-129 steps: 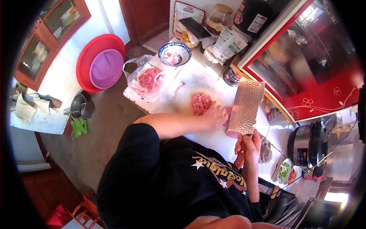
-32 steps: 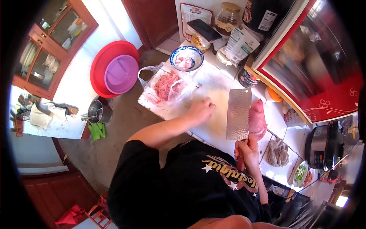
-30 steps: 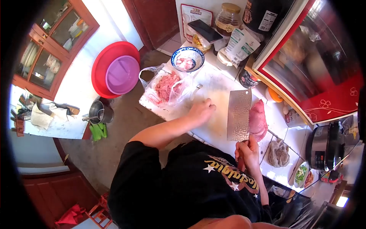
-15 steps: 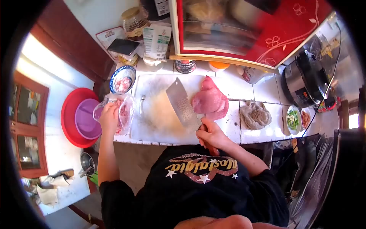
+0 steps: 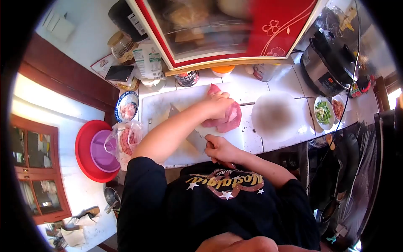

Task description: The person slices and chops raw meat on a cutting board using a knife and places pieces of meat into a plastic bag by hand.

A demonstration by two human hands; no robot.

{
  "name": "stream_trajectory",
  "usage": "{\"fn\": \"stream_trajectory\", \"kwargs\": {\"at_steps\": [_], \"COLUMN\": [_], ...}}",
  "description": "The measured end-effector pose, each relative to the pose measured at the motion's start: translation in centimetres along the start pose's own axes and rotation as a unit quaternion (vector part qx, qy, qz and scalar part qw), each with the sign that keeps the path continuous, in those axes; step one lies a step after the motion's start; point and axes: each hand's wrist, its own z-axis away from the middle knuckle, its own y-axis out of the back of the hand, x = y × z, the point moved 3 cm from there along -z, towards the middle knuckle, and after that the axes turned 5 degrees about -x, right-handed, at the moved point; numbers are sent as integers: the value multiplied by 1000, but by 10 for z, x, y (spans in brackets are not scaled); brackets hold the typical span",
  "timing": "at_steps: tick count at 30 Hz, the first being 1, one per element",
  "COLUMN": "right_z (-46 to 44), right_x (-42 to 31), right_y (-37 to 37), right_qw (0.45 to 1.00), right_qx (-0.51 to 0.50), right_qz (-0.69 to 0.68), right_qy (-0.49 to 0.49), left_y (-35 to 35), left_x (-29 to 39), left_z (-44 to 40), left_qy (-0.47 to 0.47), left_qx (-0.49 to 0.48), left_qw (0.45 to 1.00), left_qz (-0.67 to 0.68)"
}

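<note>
Currently | left hand (image 5: 219, 105) on one meat slab (image 5: 230, 120) | right hand (image 5: 221, 150): one cleaver (image 5: 196, 140)

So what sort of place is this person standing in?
Most likely a home kitchen: a large piece of raw pink meat lies on a white cutting board, the right hand holds a broad metal cleaver, and a black-and-silver electric cooker stands nearby.
</note>
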Motion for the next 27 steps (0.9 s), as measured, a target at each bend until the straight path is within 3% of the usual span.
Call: {"fn": "stream_trajectory", "kwargs": {"at_steps": [2,5,7,8,10,13,16,22,24,27], "right_z": [1,-3,2,-1,-7,-6,-9,-3,-1,-9], "right_x": [6,19,9,13,23,23,35,38,39,56], "right_y": [1,1,1,0,-4,-5,-10,-3,0,4], "right_qw": [1000,999,1000,1000,1000,999,999,997,994,980], "right_qx": [-7,7,-8,-10,-4,-25,-23,-31,-43,-38], "right_qz": [0,9,-2,-3,-5,-13,-11,-77,-96,-196], "right_qy": [-6,45,-5,-3,17,18,40,0,-11,-9], "left_y": [-2,5,33,35,38,40,48,73,90,104], "left_x": [6,-5,2,0,-7,-21,-21,-30,-34,-40], "left_z": [-2,29,56,62,74,76,79,100,110,119], "left_qy": [15,76,37,39,85,76,58,121,104,93], "left_qx": [-66,-93,1,0,66,111,134,200,254,291], "left_qw": [996,993,999,999,972,948,948,924,948,937], "left_qz": [-57,-11,-2,-3,207,288,284,301,164,171]}}
